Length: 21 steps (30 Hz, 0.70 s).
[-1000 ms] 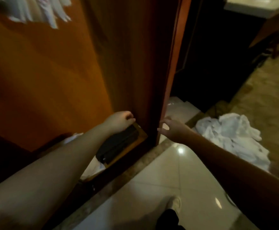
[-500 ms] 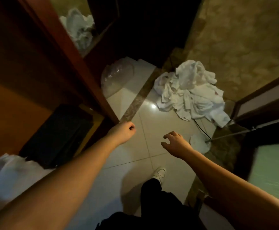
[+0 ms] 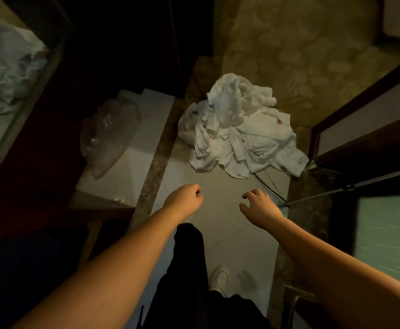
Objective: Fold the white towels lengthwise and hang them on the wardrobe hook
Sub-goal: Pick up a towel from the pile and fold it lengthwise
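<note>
Floor tiles (image 3: 229, 233) carry a crumpled heap of white towels (image 3: 237, 131) ahead of the person, a clear plastic bag (image 3: 106, 136) lies to its left, and nearer, both hands hang empty, left hand (image 3: 185, 198) fisted, right hand (image 3: 259, 205) loosely spread.

Dim, warm light falls on a pale tiled floor (image 3: 229, 233) that gives way to a patterned brownish carpet (image 3: 313, 55) beyond a mottled stone threshold strip (image 3: 151, 169). Dark wooden wardrobe panels (image 3: 51, 162) rise on the left, with a clear crumpled plastic bag (image 3: 108, 134) on a raised tile step beside them. A dark-framed door (image 3: 365, 129) and a frosted greenish glass panel (image 3: 389, 233) stand at right
</note>
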Tool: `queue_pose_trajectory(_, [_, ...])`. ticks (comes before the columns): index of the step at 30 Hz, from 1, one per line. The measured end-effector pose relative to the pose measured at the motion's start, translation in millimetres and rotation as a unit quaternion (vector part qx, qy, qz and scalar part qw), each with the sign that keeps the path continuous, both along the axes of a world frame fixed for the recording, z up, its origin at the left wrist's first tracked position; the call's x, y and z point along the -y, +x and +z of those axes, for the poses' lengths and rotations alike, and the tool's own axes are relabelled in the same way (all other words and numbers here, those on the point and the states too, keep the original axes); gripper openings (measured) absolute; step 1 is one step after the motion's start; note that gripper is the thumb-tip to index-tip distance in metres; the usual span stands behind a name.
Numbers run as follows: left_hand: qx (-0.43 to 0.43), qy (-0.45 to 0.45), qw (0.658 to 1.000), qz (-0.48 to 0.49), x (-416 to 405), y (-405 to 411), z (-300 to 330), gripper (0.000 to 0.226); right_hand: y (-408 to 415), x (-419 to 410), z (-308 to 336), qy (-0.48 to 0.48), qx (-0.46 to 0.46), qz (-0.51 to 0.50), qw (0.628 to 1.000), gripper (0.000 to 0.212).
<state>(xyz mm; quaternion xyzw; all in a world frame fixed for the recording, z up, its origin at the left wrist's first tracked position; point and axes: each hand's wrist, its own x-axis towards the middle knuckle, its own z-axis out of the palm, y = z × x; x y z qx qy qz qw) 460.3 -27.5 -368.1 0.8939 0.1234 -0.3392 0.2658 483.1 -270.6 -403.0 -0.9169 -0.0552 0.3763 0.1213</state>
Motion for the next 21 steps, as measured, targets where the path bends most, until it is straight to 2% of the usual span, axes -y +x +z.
queue_pose_trajectory(10, [-0.002, -0.038, 0.998, -0.039, -17, 233, -132, 0.021, 186, -11, -132, 0.014, -0.006, -0.109, 0.994, 0.050])
queue_pose_trajectory(14, [-0.003, -0.043, 0.998, -0.045, -31, 307, -193, 0.011, 252, -26, -182, 0.041, 0.003, -0.160, 0.986, 0.057])
queue_pose_trajectory(17, [-0.009, -0.044, 0.999, -0.027, -32, 354, -243, 0.019, 303, -32, -221, 0.070, 0.017, -0.168, 0.983, 0.064])
queue_pose_trajectory(21, [-0.003, -0.081, 0.995, 0.055, -25, 420, -310, 0.014, 377, -26, -283, 0.081, 0.054, -0.142, 0.985, 0.072])
